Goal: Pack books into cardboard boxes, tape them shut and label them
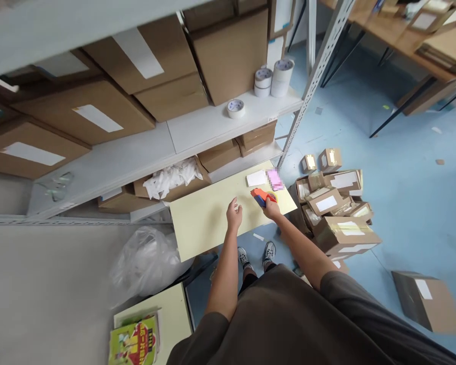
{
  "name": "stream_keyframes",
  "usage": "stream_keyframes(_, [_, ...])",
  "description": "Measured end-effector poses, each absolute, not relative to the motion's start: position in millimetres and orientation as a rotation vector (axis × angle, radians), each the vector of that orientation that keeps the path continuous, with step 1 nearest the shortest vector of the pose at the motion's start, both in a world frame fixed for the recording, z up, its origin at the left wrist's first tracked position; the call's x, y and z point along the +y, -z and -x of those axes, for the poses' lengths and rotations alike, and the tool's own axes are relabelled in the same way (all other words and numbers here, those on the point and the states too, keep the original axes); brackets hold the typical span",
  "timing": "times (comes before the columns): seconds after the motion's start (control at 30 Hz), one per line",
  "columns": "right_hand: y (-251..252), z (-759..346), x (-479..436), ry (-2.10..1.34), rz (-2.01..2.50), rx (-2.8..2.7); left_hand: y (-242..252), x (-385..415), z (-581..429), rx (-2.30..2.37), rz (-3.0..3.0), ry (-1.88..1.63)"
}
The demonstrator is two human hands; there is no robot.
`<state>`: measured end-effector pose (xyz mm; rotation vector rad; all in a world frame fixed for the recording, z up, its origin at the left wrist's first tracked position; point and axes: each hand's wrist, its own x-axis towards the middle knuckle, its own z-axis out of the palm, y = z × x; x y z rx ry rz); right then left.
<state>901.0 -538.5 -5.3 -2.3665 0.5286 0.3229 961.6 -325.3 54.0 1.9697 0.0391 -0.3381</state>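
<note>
My right hand (271, 209) is wrapped round an orange and blue tape dispenser (261, 195), held over the right part of a pale yellow tabletop (197, 218). A yellowish ring, which looks like a tape roll, shows at its far side. My left hand (234, 215) hovers above the middle of the tabletop, fingers apart and slightly curled, with nothing in it. Beyond the dispenser lie a white sheet or label pad (256, 178) and a pink blurred item (274, 179).
Metal shelving (137, 147) with cardboard boxes and white tape rolls (236, 108) rises behind the tabletop. Small cartons (327, 203) are heaped on the floor to the right. A clear plastic bag (148, 263) and a lower table with green-yellow packaging (133, 339) stand at the left.
</note>
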Motion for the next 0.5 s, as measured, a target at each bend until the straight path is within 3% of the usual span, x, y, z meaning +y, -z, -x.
stream_keyframes(0.3, [-142.1, -917.0, -543.2, 0.013, 2.378, 0.14, -161.9, -301.6, -1011.8, -0.18, -1.772, 0.152])
stream_keyframes(0.5, [-229.3, -909.6, -516.6, 0.14, 2.267, -0.143, -235.2, -265.2, -1040.0, -0.465, -1.607, 0.317])
